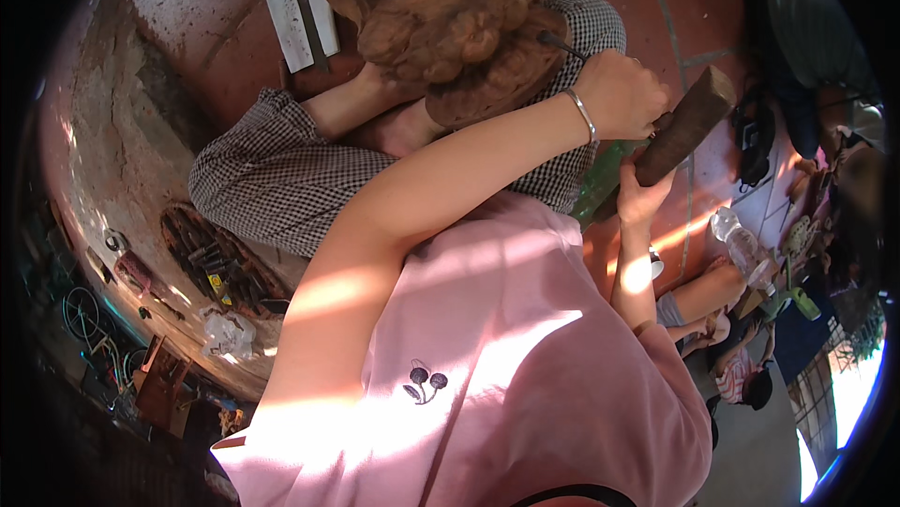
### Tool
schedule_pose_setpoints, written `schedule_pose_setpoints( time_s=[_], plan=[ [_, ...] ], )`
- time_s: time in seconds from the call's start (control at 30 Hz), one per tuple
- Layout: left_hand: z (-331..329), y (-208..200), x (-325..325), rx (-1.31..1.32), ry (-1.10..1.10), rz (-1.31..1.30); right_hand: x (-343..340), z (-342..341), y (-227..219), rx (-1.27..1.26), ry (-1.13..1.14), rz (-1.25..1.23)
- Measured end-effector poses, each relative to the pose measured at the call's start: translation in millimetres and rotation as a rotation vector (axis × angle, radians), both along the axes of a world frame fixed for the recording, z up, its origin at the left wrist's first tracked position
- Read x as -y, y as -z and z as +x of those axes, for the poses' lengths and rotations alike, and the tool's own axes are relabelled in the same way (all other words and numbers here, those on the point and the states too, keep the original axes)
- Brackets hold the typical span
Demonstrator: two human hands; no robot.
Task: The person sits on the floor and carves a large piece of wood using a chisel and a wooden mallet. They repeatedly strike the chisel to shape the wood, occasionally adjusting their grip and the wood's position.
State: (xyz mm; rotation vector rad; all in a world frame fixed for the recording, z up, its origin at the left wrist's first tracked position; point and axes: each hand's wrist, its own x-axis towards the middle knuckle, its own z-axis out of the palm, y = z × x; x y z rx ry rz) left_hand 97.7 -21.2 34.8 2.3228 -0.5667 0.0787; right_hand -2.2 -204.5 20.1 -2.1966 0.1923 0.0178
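Sunlight (696, 227) stripes a reddish tiled floor (698, 10) with grey joints (689, 183).

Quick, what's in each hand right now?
Left hand: closed around a thin-shanked chisel.
Right hand: closed, holding a wooden mallet.

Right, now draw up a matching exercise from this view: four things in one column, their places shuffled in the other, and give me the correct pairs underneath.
Things
1. Wooden mallet
2. Silver bangle
3. Cherry motif
4. Knobbly wood carving

Places
A. On the front of the pink shirt
B. In the grip of the right hand
C. At the top edge of the view
D. Around the left wrist

Pairs: 1-B, 2-D, 3-A, 4-C
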Motion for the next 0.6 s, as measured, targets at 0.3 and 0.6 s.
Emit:
schedule_pose_setpoints(
  time_s=[0.3, 0.6],
  plan=[
    [-2.2, -6.5, -1.7, -0.079, -0.022, -0.035, 0.2, -2.0, -2.6, 0.123, -0.025, 0.202],
    [-0.3, 3.9, 4.3, -0.025, -0.145, -0.13, 1.1, -7.1, 6.3, 0.167, 0.005, -0.042]
  ],
)
